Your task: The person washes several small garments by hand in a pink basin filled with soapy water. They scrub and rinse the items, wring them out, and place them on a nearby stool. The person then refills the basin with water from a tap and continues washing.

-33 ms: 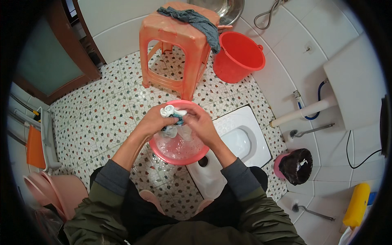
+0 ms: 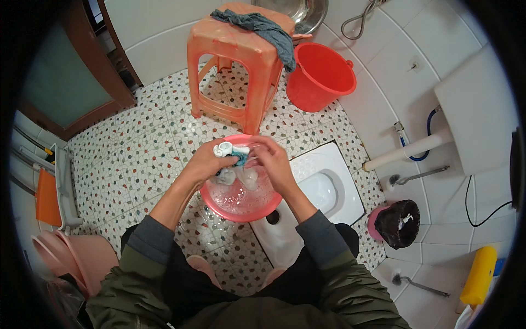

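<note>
Above a pink basin (image 2: 241, 217) of sudsy water, my left hand (image 2: 207, 160) grips a wet bundle of white and blue cloth (image 2: 240, 159). A rolled white end sticks out at its top, and pale, see-through-looking folds hang under it toward the water. My right hand (image 2: 273, 163) hovers just right of the bundle. Its fingers are bent and parted, with the thumb close to the cloth's edge; I make out nothing held there for certain.
An orange stool (image 2: 235, 38) with a grey-blue cloth (image 2: 263, 30) stands ahead, beside a red bucket (image 2: 320, 77). A squat toilet (image 2: 348, 181) adjoins the basin on the right. Farther right is a bin (image 2: 399, 223) with a black bag. Pink tubs (image 2: 90, 257) sit at left.
My right hand has shifted slightly up and right, away from the cloth, its fingers more apart. The left hand stays almost still with the bundle.
</note>
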Demonstrator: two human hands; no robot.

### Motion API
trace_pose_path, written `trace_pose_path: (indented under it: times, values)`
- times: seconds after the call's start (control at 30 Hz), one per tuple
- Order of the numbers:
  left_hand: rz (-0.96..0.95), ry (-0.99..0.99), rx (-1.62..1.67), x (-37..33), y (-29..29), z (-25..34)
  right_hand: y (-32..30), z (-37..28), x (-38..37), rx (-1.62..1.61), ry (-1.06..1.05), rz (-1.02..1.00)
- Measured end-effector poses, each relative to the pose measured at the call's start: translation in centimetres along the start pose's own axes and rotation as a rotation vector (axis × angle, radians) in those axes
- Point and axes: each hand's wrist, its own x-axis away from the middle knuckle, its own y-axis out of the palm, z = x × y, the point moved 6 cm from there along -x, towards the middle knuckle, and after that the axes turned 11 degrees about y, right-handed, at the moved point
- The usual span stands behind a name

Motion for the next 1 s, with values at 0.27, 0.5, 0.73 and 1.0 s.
trace_pose_path:
  times: [0.27, 0.5, 0.73, 1.0]
  values:
    - [-0.034, -0.003, 0.03, 1.9, -0.2, 3.0, -7.5, 20.1, -5.1, 0.843, 0.215, 0.395]
    - [0.012, -0.032, -0.072, 0.7, -2.0, 0.9, -6.3, 21.0, -5.8, 0.442, 0.07, 0.39]
    - [0.264, -0.221, 0.335, -1.1, -1.6, -2.4, -6.7, 12.4, -3.7, 0.16, 0.13, 0.126]
    - [0.116, -0.561, 0.655, -1.8, 0.3, -9.9, -5.0, 8.5, -1.6, -0.214, 0.198, -0.011]
